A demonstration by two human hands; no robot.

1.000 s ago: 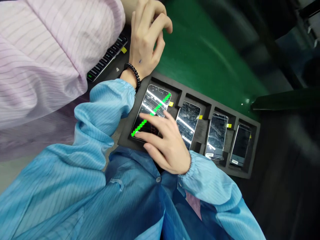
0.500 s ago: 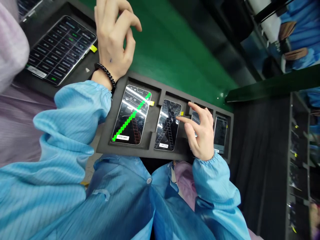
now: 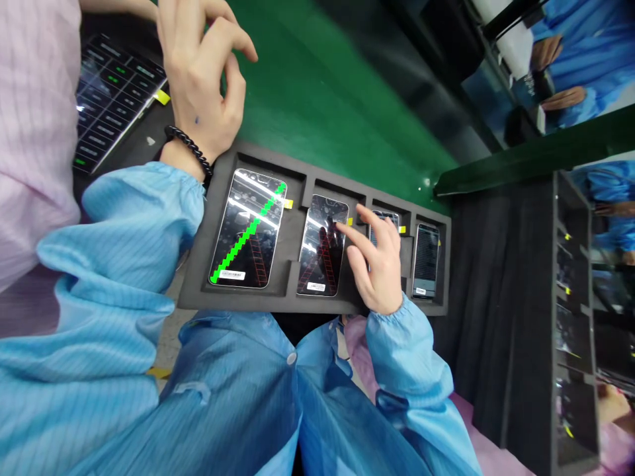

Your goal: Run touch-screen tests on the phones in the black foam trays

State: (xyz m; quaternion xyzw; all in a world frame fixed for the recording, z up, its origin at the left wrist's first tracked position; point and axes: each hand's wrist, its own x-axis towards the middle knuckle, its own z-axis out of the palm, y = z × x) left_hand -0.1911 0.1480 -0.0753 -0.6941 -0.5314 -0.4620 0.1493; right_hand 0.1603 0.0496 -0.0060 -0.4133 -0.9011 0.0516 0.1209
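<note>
A black foam tray (image 3: 258, 303) with several slots lies across my lap, and smartphones rest in it. On the leftmost phone (image 3: 238, 244) a green stepped diagonal line crosses the dark screen. My right hand (image 3: 378, 264) has its fingers spread, the index fingertip at the screen of the second phone (image 3: 317, 258), which shows red crossed grid bands. Partly behind that hand is a third phone (image 3: 384, 217); a fourth phone (image 3: 425, 261) sits at the right end. My left hand (image 3: 203, 76), loosely bent with fingers apart, hangs beyond the tray's far left corner, holding nothing visible.
Another phone (image 3: 119, 99) with a grid menu lies at the upper left, beside a person's pink sleeve (image 3: 37, 106). Beyond the tray runs a green work surface (image 3: 317, 112). A black tray with phones (image 3: 570, 330) stands at the right. People in blue work at the upper right.
The crossed bands on the second phone have turned from white outlines to red. The view has shifted, so hands and tray appear further left.
</note>
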